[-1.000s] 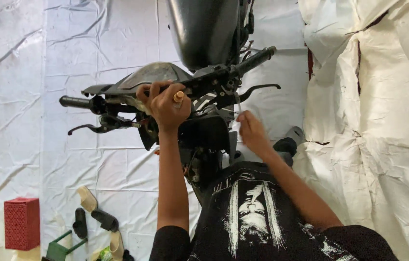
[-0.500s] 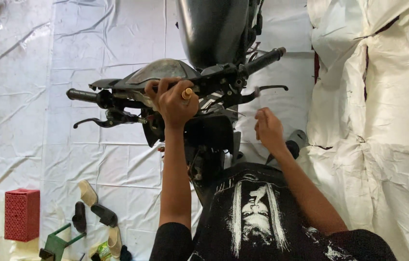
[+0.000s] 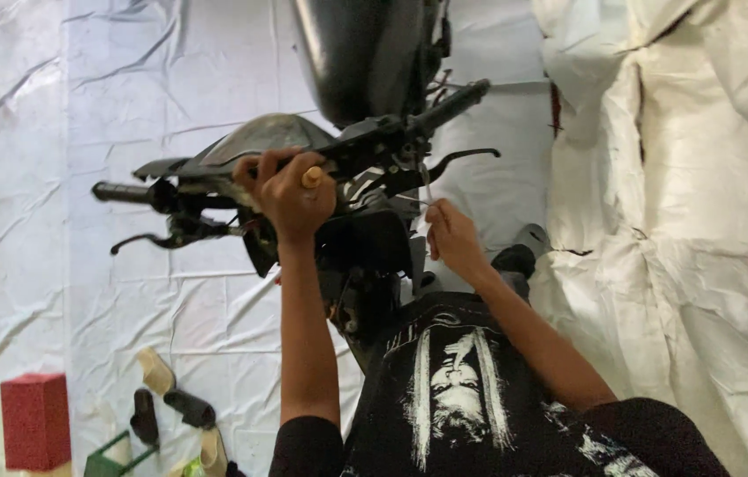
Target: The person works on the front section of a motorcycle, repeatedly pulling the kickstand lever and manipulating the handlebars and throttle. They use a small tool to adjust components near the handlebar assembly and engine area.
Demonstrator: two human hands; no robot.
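Down at the far left, on the white sheet [image 3: 126,53] spread over the floor, stands a red box [image 3: 35,421], with a green frame-like thing [image 3: 113,452] and a few dark and tan handled tools [image 3: 170,402] lying loose just beside it — near enough to be picked up, apart from the bike.

Moving right, the motorcycle's handlebar [image 3: 303,172] runs across the middle, its left grip [image 3: 117,192] pointing out over the sheet with the lever [image 3: 157,238] hanging just beneath. The left hand [image 3: 285,194] sits on the centre of the bar, fingers curled shut around a tool with a pale wooden handle [image 3: 312,177]; the handle's end pokes out between thumb and forefinger. The arm is stretched straight out from the shoulder, which looks to me like a way of bearing on the tool while steadying the bar.

Behind it rises the dark fuel tank [image 3: 360,57]. Further right, the right hand [image 3: 453,238] is lifted just under the right-hand lever [image 3: 453,162], fingertips pinched narrowly on a thin cable [image 3: 427,185] that drops from the bar — a light hold, as suits so thin a thing.

At the far right, crumpled white sheeting [image 3: 683,221] is draped over something bulky.
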